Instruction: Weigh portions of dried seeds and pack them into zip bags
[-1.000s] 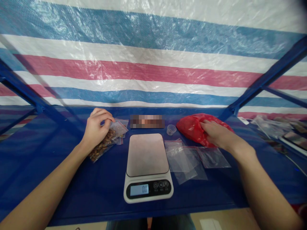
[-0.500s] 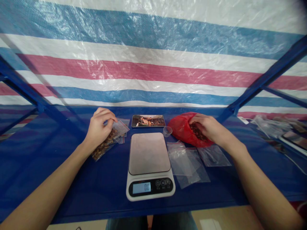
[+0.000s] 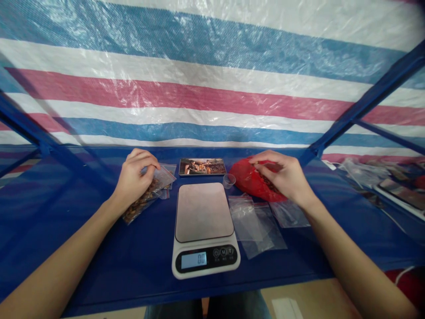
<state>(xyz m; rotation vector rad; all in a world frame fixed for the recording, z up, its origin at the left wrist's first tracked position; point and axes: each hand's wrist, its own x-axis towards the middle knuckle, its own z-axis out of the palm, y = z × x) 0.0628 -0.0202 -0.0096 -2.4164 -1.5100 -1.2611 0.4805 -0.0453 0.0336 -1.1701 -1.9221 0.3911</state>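
My left hand (image 3: 137, 175) is closed, thumb against curled fingers, at the top of a clear zip-lock bag (image 3: 141, 204) of small brown pieces on the left. Another small zip-lock bag lies partly under it. My right hand (image 3: 282, 173) is in a pinch over the mouth of a red plastic bag (image 3: 244, 179), which holds brown pieces. What its fingertips hold is too small to make out. Between my hands stands a white kitchen scale (image 3: 205, 212) with a bare plate, its display reading 0.0. A small clear cup (image 3: 229, 180) sits beside the red bag.
Flat clear zip-lock bags (image 3: 257, 230) lie right of the scale. A phone (image 3: 202, 167) showing a picture lies behind it. Farther right are crumpled clear plastic (image 3: 363, 175) and a white-edged device (image 3: 401, 197). Blue metal braces (image 3: 345, 110) flank the blue shelf, with a striped sheet behind.
My right hand has drawn up and left out of the red bag's mouth, fingertips now pinched near its rim. My left hand stays at the zip-lock bag. The view has shifted slightly.
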